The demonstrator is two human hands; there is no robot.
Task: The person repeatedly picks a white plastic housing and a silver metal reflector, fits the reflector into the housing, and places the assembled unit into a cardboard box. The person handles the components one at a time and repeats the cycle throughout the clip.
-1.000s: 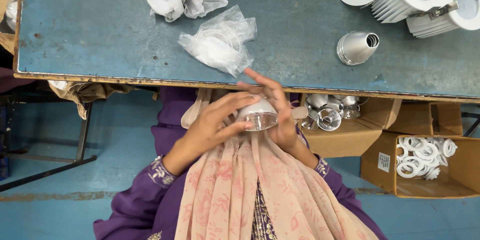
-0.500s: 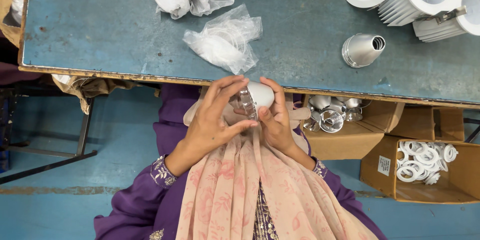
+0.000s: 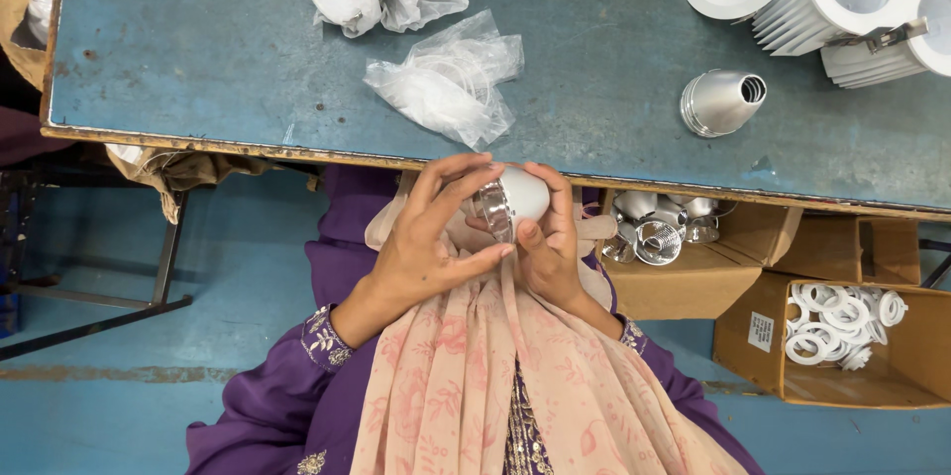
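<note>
Two hands share one small white dome-shaped lamp housing [image 3: 517, 200] with a shiny metal rim, held just off the near edge of the blue desk [image 3: 198, 59]. Its long axis runs left to right — rim toward the left hand [image 3: 431, 237], whose fingers [image 3: 458, 178] close around that rim, dome cupped in the right hand [image 3: 550, 247]. Crumpled clear plastic bag [image 3: 446, 79] lies just beyond on the desk.

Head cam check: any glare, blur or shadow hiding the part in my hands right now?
Head view: sharp, evenly lit; mild shine on the white dome part and its clear rim; left hand and right hand cover its underside; table edges bow slightly.
</note>
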